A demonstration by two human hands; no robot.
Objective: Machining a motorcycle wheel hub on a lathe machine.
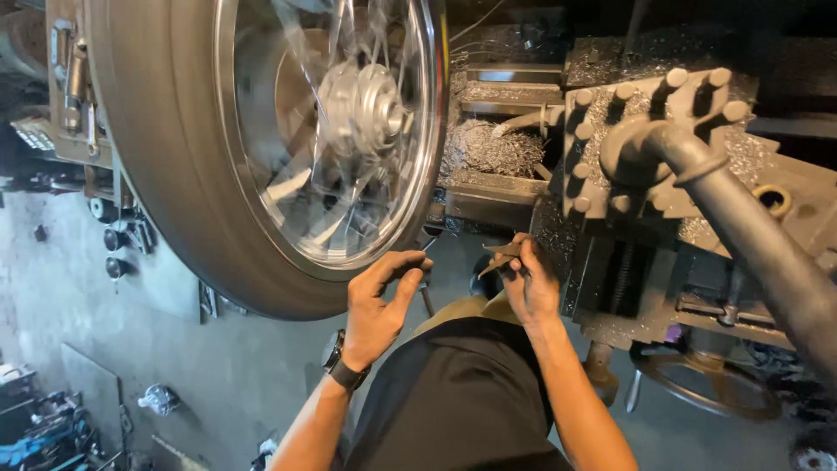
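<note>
Both forearms are bare from the elbow down, with no sleeves reaching into view and no gloves on either of the hands. The left hand (377,301) has a dark wristwatch (342,365) with a black band just below it on the wrist. The right hand (529,283) shows no watch, ring or band. Below and between the hands lies a black garment (458,401), with a strip of tan cloth (475,308) at its upper edge.

Wheel (288,131) left, tool post (645,139) right, hands below between them, swarf pile (493,148) behind
</note>
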